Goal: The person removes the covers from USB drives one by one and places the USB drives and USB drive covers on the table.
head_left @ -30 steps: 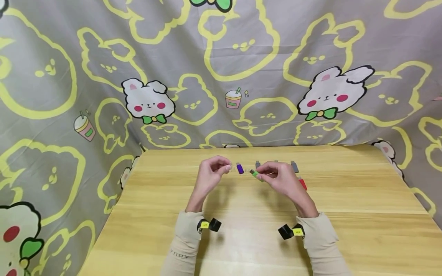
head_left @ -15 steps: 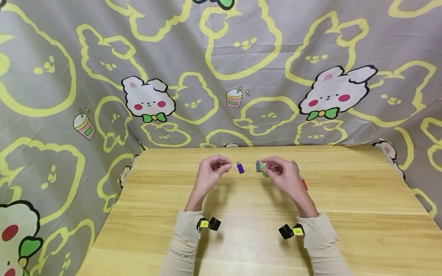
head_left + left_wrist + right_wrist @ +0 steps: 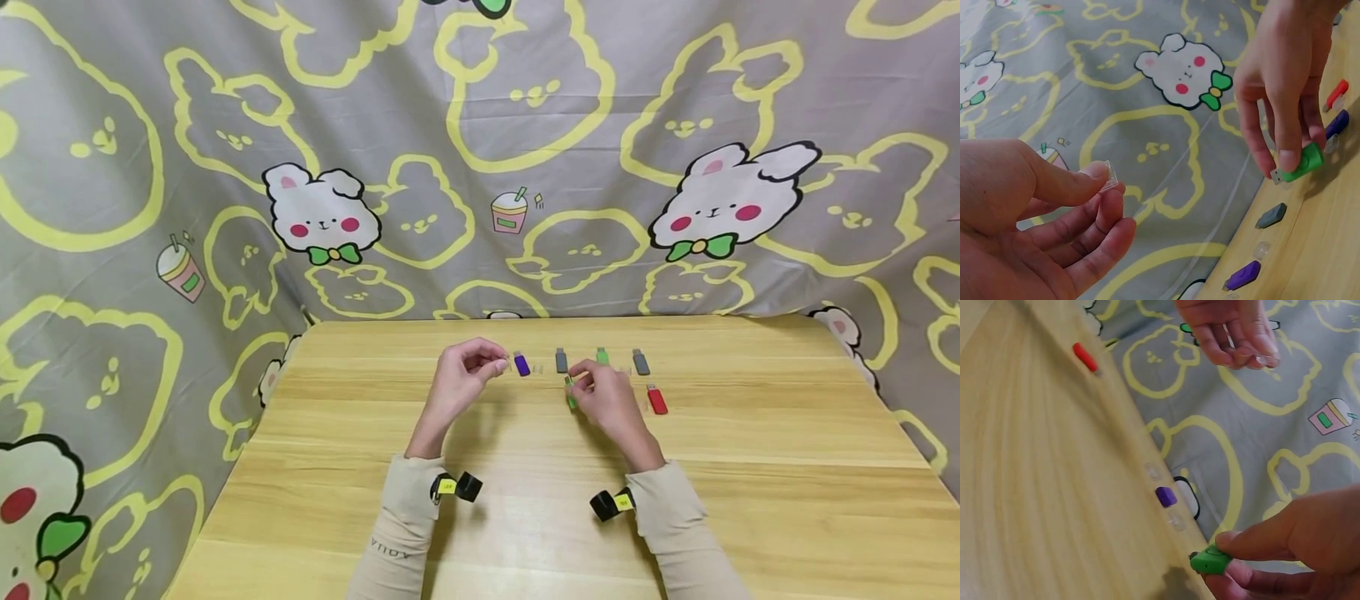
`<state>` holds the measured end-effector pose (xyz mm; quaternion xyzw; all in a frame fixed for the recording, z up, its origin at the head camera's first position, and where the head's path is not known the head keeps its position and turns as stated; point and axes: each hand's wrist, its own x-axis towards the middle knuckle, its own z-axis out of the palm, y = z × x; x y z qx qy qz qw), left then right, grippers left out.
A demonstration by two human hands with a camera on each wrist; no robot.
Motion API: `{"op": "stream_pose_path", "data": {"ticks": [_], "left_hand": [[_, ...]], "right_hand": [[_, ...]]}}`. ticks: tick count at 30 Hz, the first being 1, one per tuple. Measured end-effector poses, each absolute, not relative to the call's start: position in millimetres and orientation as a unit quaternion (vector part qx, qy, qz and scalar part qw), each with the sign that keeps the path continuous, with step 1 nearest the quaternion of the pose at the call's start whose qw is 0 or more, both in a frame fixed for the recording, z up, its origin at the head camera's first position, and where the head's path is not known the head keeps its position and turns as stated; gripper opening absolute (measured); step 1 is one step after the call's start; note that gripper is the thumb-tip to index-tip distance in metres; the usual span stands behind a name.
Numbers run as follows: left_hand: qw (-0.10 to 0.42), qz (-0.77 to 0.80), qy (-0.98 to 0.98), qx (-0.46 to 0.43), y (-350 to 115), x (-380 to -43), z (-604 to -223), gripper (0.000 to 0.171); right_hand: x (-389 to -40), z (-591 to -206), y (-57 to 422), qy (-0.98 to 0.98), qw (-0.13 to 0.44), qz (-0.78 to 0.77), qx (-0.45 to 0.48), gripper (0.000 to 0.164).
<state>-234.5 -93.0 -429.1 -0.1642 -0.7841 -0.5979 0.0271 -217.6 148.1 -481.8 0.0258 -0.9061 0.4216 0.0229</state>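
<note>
My left hand (image 3: 472,371) pinches a small clear plastic cap (image 3: 1110,176) between thumb and forefinger, raised above the table. My right hand (image 3: 606,398) grips a green USB flash drive (image 3: 1302,164) between thumb and fingers. Its metal plug is bare and sticks out past the fingertips. Between the hands, a purple USB drive (image 3: 522,364) lies on the table, with a clear cap (image 3: 537,368) beside it. Just beyond the right fingertips lies a grey USB drive (image 3: 561,361). Another green drive (image 3: 602,356) shows partly behind the right hand.
A second grey drive (image 3: 641,362) and a red drive (image 3: 657,399) lie right of the right hand. In the right wrist view another red drive (image 3: 1085,357) lies near the table edge. The wooden table (image 3: 750,500) ends at a patterned curtain (image 3: 420,125).
My right hand turns the green drive from pointing left to plug-up, then moves slightly nearer and left, uncovering the drives behind. The left hand stays nearly still with the cap.
</note>
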Motion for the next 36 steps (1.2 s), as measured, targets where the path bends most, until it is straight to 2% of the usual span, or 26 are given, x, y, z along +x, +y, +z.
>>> {"op": "stream_pose_path", "data": {"ticks": [12,17,26,36], "left_hand": [[0.015,-0.584,-0.792,-0.176,-88.2,-235.8,-436.8,0.005],[0.005,-0.58,-0.796,-0.174,-86.3,-234.9,-438.2,0.005],[-0.005,-0.559,-0.812,-0.17,-82.0,-236.6,-439.6,0.004],[-0.029,-0.492,-0.851,-0.181,-62.8,-236.4,-463.8,0.009]], "right_hand": [[-215.7,-490.8,133.4,-0.931,0.061,0.358,0.039,0.011],[-213.5,-491.2,131.1,-0.939,0.058,0.339,0.029,0.008],[-212.9,-487.8,129.9,-0.951,0.059,0.304,0.025,0.01],[-208.4,-469.8,141.7,-0.948,0.056,0.314,0.021,0.015]]}}
